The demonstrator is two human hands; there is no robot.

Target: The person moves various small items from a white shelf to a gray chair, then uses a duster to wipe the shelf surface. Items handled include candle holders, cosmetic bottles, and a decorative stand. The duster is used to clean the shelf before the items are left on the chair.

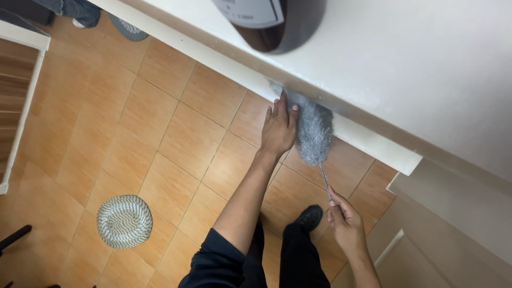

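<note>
A grey fluffy duster [313, 130] lies against the lower edge of a white wall ledge [368, 140]. My right hand [345, 224] grips its thin metal handle [325, 181] low down. My left hand [279, 128] is stretched out with flat fingers, touching the left side of the duster head just under the ledge. My dark sleeve, dark trousers and one black shoe [309, 217] show below.
An orange tiled floor [160, 133] spreads below. On it lies a round striped woven hat [124, 221]. A dark round object [277, 24] hangs on the white wall above. Another person's feet [128, 29] stand at the top left. Wooden steps [13, 96] run along the left.
</note>
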